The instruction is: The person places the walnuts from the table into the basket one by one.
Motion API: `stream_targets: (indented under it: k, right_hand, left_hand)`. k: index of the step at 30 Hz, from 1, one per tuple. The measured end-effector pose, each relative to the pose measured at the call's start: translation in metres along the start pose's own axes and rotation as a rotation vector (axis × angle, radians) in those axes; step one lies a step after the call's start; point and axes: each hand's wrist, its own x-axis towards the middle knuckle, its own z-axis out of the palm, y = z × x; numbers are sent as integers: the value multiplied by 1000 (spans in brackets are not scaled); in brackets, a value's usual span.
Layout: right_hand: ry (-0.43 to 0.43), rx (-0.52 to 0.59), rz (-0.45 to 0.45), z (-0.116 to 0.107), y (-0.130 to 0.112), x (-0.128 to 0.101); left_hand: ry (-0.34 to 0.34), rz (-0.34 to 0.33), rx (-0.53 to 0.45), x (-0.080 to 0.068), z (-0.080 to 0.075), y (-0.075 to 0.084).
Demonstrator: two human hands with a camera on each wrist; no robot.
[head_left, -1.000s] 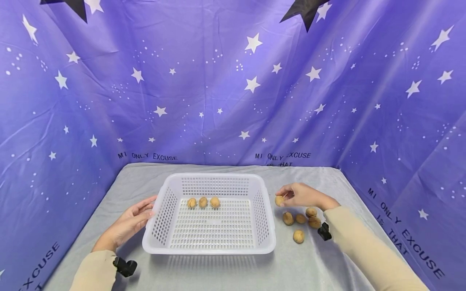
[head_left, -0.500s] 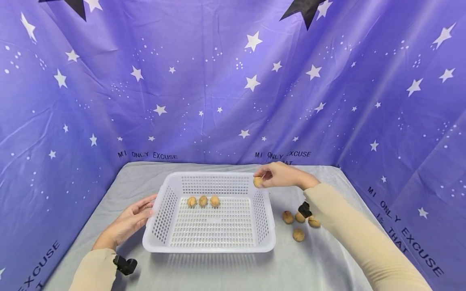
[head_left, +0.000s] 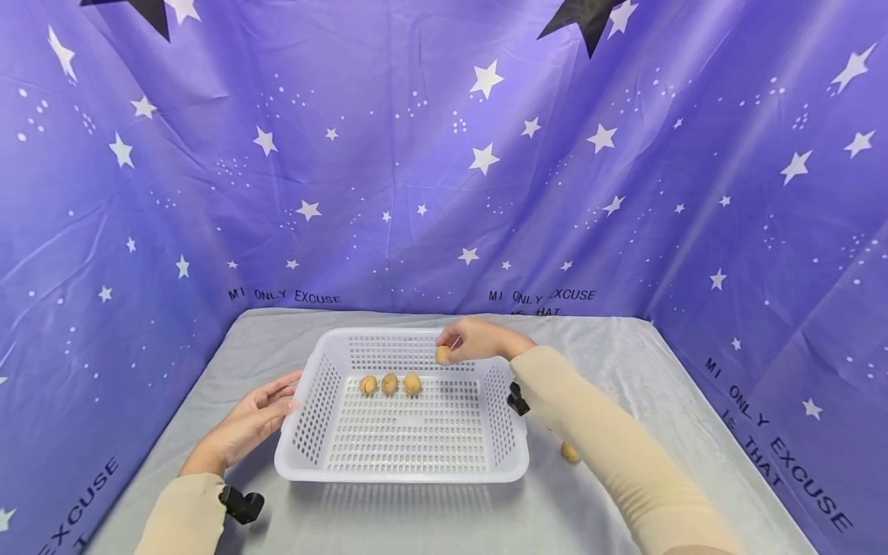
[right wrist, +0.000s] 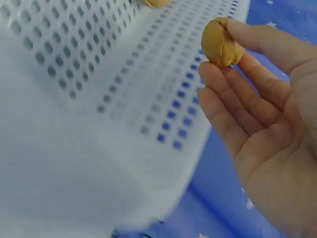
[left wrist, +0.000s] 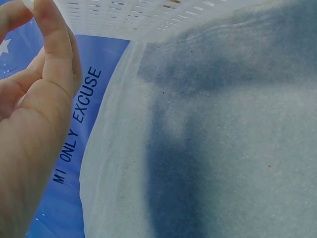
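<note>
My right hand (head_left: 477,340) pinches a walnut (right wrist: 221,42) between thumb and fingertips, over the back right part of a white plastic basket (head_left: 402,474) with perforated walls. In the basket lie three walnuts in a row: a left one (head_left: 368,385), a middle one (head_left: 390,384) and a right one (head_left: 412,384). At the basket's left side my left hand (head_left: 244,424) holds the rim, thumb and finger meeting at its white edge (left wrist: 28,5) in the left wrist view. One loose walnut (head_left: 570,452) shows beside the right sleeve, partly covered by it.
Grey cloth (head_left: 388,520) covers the table under the basket. Purple star-patterned curtains (head_left: 388,154) enclose the back and both sides. The right forearm (head_left: 610,439) crosses the table's right part and hides what lies beneath it.
My right hand has carried the walnut leftward, from right of the basket, across its right rim and over the inside. The left hand has stayed at the rim.
</note>
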Motion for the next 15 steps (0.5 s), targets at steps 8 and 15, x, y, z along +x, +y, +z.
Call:
stream_targets:
  k: [8,15]
  right_hand:
    - [-11,11,143,30,1,22]
    - [-17,20,186,52,6,29]
  left_hand:
    - [-9,8,-5,2,0,-1]
    - [0,-4,-12,1,-1,-1]
